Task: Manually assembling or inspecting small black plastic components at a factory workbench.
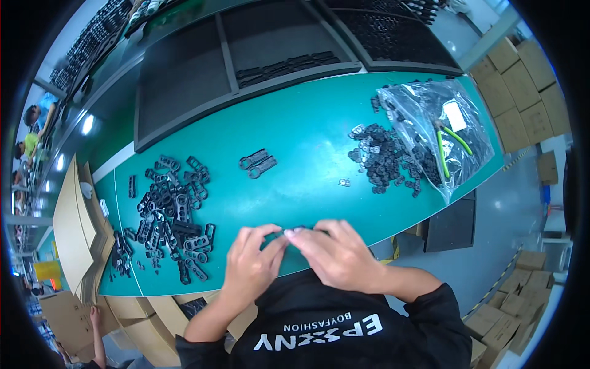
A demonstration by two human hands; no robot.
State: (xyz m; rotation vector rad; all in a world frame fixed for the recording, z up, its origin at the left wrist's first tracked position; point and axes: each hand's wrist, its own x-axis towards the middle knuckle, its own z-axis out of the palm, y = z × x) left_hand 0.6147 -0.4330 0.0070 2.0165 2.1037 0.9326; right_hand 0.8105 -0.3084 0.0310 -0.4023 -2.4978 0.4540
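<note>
My left hand (251, 263) and my right hand (338, 257) meet over the near edge of the green table (295, 154). Thumbs and fingers of both are pinched around a small dark part (297, 229), mostly hidden by the fingertips, so its kind cannot be made out. Beyond them lie two long black plastic pieces (259, 163) with ringed ends, side by side. To the left spreads a heap of similar black pieces (175, 209). A pile of small black parts (378, 154) sits on the right, with one small clear-and-dark part (344, 182) apart from it.
A clear plastic bag (473, 117) with green-handled pliers (444, 150) on it covers the table's right end. Black trays (184, 80) line the far side, one holding a row of black pieces. Cardboard sheets (77, 227) stand at the left; cartons (516, 80) are stacked at right.
</note>
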